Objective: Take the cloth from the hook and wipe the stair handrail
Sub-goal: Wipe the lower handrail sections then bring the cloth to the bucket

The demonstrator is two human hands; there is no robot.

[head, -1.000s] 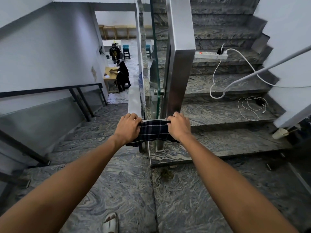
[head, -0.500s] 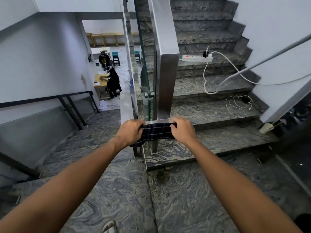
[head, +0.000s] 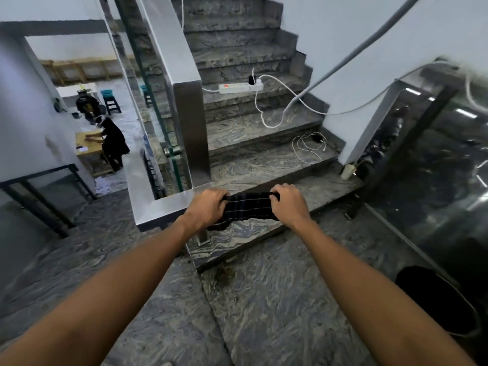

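Cloth [head: 248, 207], dark plaid, stretched crosswise between our left hand [head: 208, 207] and right hand [head: 287, 204], both fists closed on its ends; handrail [head: 161, 207] lies just left of our left hand, its nearer neighbour, long axis running away up-left.

One head-worn wide-angle view looks forward and down from the landing [head: 264, 299], close above both outstretched forearms, facing the steel handrail [head: 169, 210] and rising stairs [head: 264, 159] beyond.
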